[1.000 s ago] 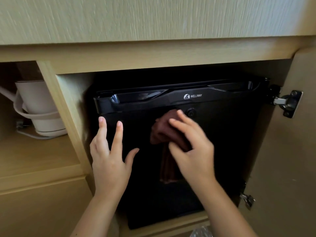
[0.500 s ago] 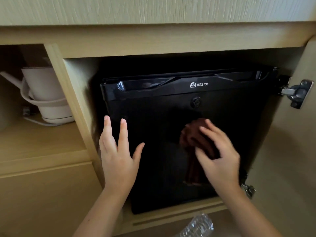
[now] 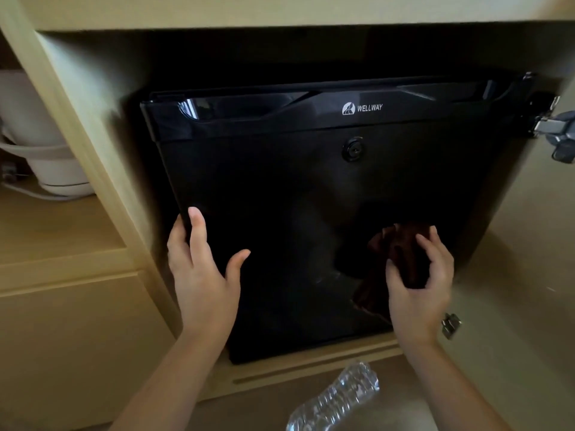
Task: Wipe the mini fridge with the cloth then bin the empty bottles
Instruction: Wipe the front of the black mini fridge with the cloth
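A black mini fridge (image 3: 280, 188) sits inside a light wooden cabinet, its door shut, with a round lock near the top. My right hand (image 3: 417, 284) presses a dark brown cloth (image 3: 401, 253) against the lower right of the fridge door. My left hand (image 3: 202, 269) lies flat on the door's left edge, fingers spread, holding nothing. A clear, crumpled plastic bottle (image 3: 336, 399) lies on the floor below the cabinet, in front of me.
The cabinet door (image 3: 529, 275) stands open at the right, its metal hinge (image 3: 557, 135) at the top. A white kettle (image 3: 37, 144) stands on a shelf in the left compartment. A wooden panel (image 3: 77, 337) fills the lower left.
My right hand has wiped the cloth from the door's upper middle down to its lower right. My left hand slid to the door's left edge. The view dropped, showing more of the bottle.
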{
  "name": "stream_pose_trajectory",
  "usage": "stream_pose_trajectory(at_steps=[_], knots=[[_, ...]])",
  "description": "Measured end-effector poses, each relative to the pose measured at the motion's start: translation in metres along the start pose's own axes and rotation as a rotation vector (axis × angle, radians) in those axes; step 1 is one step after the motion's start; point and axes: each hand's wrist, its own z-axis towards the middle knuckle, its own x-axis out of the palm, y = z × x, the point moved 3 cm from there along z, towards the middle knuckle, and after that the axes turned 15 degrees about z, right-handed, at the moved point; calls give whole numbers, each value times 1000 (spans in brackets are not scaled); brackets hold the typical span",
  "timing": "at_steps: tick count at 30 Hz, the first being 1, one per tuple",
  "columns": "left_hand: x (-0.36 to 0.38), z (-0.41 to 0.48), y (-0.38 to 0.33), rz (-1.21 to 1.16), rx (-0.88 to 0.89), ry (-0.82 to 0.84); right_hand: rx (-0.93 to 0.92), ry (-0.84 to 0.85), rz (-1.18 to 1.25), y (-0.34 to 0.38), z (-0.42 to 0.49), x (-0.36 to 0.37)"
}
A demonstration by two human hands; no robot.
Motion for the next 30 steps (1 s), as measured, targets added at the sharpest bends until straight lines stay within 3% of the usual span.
stream_pose_trajectory(at_steps=[13,23,30], knots=[[13,-16,-4,83,35,54,0,-71,-173,-15,-29,30],[17,-22,-11,169,-1,68,9,-190,-45,-17,-48,36],[16,-21,-11,176,-26,77,-33,203,-84,-23,-143,75]])
